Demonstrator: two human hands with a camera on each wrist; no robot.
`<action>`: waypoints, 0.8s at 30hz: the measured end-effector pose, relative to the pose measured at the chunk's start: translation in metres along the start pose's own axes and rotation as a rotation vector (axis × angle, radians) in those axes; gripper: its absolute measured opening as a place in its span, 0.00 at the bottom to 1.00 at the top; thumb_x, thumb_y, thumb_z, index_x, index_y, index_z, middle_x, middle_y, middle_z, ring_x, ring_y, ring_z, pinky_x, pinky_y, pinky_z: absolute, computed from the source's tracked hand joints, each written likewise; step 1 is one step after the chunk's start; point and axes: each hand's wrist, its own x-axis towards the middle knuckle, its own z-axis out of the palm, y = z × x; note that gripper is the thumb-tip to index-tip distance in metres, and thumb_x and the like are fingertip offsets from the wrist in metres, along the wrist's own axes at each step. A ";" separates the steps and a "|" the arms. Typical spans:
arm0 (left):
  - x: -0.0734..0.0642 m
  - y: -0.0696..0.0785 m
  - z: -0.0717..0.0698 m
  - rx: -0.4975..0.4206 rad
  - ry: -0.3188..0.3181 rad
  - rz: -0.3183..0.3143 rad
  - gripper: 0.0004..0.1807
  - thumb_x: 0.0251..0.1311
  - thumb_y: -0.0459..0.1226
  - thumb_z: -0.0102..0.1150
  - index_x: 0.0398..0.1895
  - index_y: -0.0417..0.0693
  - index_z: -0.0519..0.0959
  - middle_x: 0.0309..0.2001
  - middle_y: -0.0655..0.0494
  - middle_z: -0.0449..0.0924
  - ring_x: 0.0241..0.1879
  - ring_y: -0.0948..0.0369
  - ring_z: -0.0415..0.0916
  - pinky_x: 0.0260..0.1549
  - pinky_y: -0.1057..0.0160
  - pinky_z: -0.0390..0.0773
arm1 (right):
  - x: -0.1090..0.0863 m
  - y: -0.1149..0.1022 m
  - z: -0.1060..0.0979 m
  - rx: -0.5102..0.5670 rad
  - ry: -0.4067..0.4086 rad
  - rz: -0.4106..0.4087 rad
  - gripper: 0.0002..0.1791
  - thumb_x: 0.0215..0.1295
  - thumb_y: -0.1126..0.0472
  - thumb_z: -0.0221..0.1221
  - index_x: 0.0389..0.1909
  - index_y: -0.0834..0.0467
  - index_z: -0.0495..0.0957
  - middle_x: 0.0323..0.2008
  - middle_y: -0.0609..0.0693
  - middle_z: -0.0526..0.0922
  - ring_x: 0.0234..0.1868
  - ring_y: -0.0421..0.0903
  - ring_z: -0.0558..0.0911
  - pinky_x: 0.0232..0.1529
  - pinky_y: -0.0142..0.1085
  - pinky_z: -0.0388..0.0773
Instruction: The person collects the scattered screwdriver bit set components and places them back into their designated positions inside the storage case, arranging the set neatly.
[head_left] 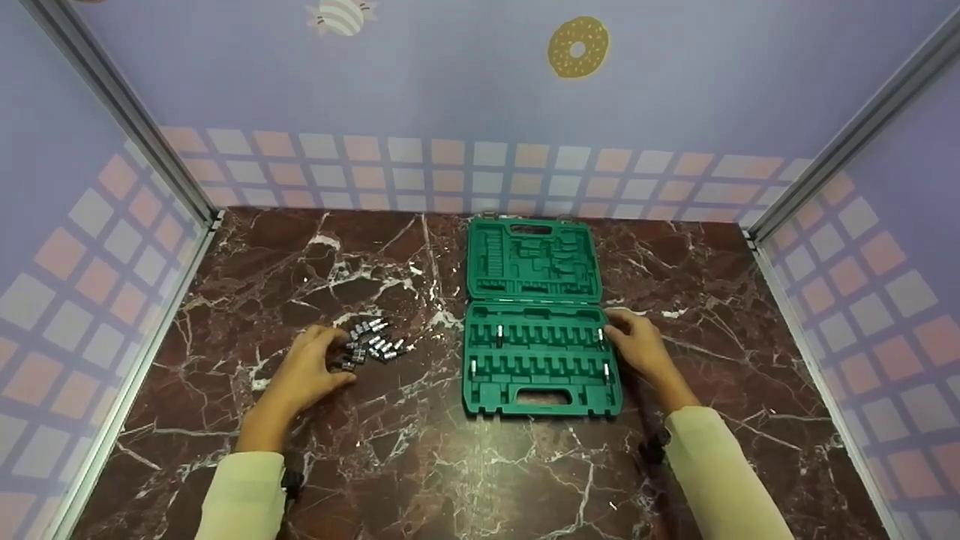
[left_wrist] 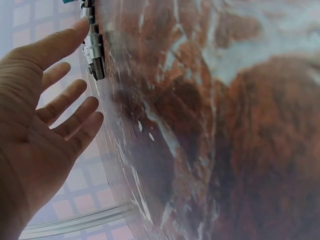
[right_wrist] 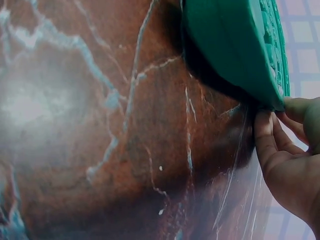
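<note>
Head view: left of the opened green plastic case (head_left: 551, 350), the left hand (head_left: 306, 366), fingers parted and holding nothing, is beside a pile of short silver metal socket bits (head_left: 387, 347); the right hand (head_left: 637, 345) pinches the case's right edge. The step appears to be picking up a bit, which calls for thumb and fingertips closing on one.
</note>
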 end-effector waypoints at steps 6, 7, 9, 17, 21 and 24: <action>-0.002 -0.001 0.002 0.020 0.013 0.004 0.25 0.49 0.35 0.80 0.49 0.40 0.79 0.48 0.44 0.74 0.54 0.42 0.72 0.58 0.38 0.75 | 0.000 0.001 0.000 0.006 0.000 0.005 0.20 0.76 0.65 0.57 0.66 0.66 0.76 0.58 0.67 0.82 0.60 0.63 0.81 0.62 0.58 0.76; -0.003 -0.001 0.002 0.025 0.011 0.000 0.23 0.50 0.35 0.80 0.48 0.41 0.79 0.48 0.45 0.74 0.52 0.43 0.73 0.56 0.39 0.75 | 0.001 0.001 0.000 0.004 0.002 0.001 0.20 0.76 0.65 0.57 0.66 0.66 0.76 0.59 0.67 0.82 0.60 0.63 0.80 0.62 0.58 0.76; -0.003 -0.001 0.003 0.028 0.004 -0.004 0.21 0.51 0.36 0.80 0.45 0.41 0.79 0.47 0.45 0.75 0.49 0.44 0.74 0.53 0.40 0.77 | 0.001 0.001 0.000 -0.009 0.006 -0.006 0.21 0.76 0.65 0.58 0.66 0.66 0.76 0.59 0.67 0.82 0.60 0.64 0.81 0.61 0.58 0.76; -0.002 0.000 0.005 0.040 -0.019 -0.017 0.17 0.54 0.36 0.78 0.40 0.43 0.77 0.42 0.47 0.76 0.46 0.48 0.73 0.47 0.42 0.76 | 0.000 0.003 0.002 -0.002 0.010 -0.012 0.20 0.76 0.65 0.58 0.66 0.66 0.76 0.57 0.67 0.83 0.57 0.63 0.82 0.59 0.58 0.78; -0.001 0.000 0.006 0.042 -0.019 -0.012 0.16 0.54 0.35 0.77 0.39 0.43 0.78 0.40 0.48 0.75 0.45 0.49 0.71 0.46 0.45 0.75 | 0.000 0.003 0.002 0.003 0.013 -0.014 0.20 0.76 0.65 0.58 0.65 0.65 0.76 0.55 0.66 0.83 0.56 0.63 0.82 0.59 0.58 0.77; -0.001 -0.001 0.007 0.039 -0.012 -0.004 0.15 0.54 0.34 0.77 0.38 0.42 0.78 0.40 0.48 0.75 0.45 0.49 0.71 0.46 0.45 0.75 | 0.000 0.004 0.002 0.003 0.009 -0.002 0.20 0.76 0.65 0.57 0.66 0.65 0.76 0.55 0.66 0.83 0.56 0.62 0.82 0.58 0.57 0.78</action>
